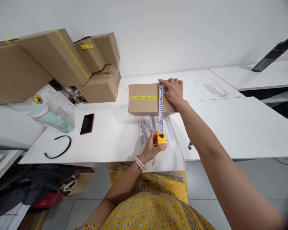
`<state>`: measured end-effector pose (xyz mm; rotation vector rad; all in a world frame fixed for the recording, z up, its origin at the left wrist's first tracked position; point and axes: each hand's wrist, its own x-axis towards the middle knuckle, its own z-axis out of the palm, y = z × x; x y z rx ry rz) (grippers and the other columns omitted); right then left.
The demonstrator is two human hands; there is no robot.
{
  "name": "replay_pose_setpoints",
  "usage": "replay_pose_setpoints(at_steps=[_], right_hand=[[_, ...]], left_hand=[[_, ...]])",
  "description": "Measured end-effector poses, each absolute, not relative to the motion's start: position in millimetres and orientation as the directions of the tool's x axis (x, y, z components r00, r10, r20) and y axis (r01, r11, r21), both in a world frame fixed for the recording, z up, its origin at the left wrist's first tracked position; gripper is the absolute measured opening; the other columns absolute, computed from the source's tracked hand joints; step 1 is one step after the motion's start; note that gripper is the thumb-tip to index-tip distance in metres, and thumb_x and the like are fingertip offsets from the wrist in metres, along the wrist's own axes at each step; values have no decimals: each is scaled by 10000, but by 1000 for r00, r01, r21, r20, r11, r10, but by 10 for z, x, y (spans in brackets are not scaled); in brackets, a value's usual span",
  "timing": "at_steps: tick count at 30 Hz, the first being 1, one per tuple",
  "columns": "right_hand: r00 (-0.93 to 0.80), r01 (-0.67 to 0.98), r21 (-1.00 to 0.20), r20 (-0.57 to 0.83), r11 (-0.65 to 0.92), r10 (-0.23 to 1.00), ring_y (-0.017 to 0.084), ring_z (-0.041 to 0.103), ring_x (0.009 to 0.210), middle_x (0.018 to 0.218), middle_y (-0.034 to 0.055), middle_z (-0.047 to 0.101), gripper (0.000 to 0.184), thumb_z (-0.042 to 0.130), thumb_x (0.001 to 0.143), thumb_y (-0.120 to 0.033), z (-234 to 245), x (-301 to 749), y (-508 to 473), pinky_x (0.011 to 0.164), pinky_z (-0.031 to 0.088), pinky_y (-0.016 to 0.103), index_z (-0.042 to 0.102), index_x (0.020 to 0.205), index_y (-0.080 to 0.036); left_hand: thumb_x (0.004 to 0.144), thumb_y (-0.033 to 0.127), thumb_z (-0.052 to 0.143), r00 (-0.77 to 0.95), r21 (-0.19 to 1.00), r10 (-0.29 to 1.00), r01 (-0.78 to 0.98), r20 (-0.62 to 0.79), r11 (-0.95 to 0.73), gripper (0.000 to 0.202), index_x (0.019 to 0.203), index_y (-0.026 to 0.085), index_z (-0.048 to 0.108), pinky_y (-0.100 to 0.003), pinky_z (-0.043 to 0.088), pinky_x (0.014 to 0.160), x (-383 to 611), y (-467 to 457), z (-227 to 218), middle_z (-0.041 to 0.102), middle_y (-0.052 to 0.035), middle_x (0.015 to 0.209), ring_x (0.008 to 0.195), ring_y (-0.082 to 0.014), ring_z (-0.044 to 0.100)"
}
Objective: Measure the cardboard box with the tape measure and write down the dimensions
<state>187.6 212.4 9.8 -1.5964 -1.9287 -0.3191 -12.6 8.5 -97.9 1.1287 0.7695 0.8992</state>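
A cardboard box with a yellow tape strip lies on the white table in front of me. My left hand is closed around a yellow tape measure near the table's front edge. Its silver blade is pulled out and runs away from me across the box top. At the far edge of the box, my right hand pinches the blade's end, the other fingers curled over the box. Under the tape measure lies a printed sheet, partly overhanging the table edge.
Several cardboard boxes are stacked at the back left. A mint-green bottle, a phone and a black headband lie on the left. A dark cylindrical object leans at the far right. A small black item sits near the front edge.
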Motion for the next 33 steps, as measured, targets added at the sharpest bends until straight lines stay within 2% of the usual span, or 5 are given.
replay_pose_setpoints(at_steps=[9, 21, 25, 29, 33], right_hand=[[-15, 976, -158, 641, 151, 768, 321, 535, 1106, 1113, 130, 671, 553, 239, 1059, -528, 54, 1759, 2023, 1034, 335, 526, 661, 1225, -211], [-1, 954, -224, 663, 200, 748, 307, 550, 1275, 1326, 132, 667, 461, 423, 1024, -513, -852, 1613, 532, 1130, 298, 533, 642, 1325, -241], [126, 879, -441, 579, 179, 806, 281, 591, 1256, 1281, 104, 691, 535, 223, 1072, -504, -636, 1612, 348, 1107, 361, 534, 653, 1299, -279], [446, 514, -832, 466, 207, 765, 247, 693, 977, 1054, 108, 721, 709, 70, 1045, -617, -376, 1728, 85, 899, 529, 473, 621, 1328, -273], [544, 278, -928, 366, 250, 755, 193, 630, 672, 777, 17, 632, 460, 520, 947, -674, -386, 1887, -293, 698, 550, 409, 685, 1182, -315]], left_hand=[[738, 396, 881, 506, 975, 861, -164, -46, 148, 814, 1385, 272, 403, -380, 548, 881, -580, -595, -1167, 615, -106, 1273, 1003, -218, 675], [735, 400, 849, 464, 988, 882, -76, -84, 135, 786, 1377, 257, 417, -402, 536, 910, -886, -732, -1321, 611, -105, 1265, 1058, -238, 650], [703, 384, 846, 475, 994, 874, 85, -101, 68, 824, 1396, 227, 430, -399, 537, 909, -895, -781, -1163, 644, -102, 1209, 1055, -254, 650], [654, 403, 873, 555, 954, 822, 296, -126, -54, 868, 1407, 222, 479, -429, 531, 961, -970, -936, -999, 673, -99, 1215, 1083, -295, 661], [662, 414, 869, 637, 908, 752, 397, -168, -134, 869, 1425, 233, 495, -431, 535, 970, -1039, -1073, -972, 689, -99, 1245, 1086, -308, 681]])
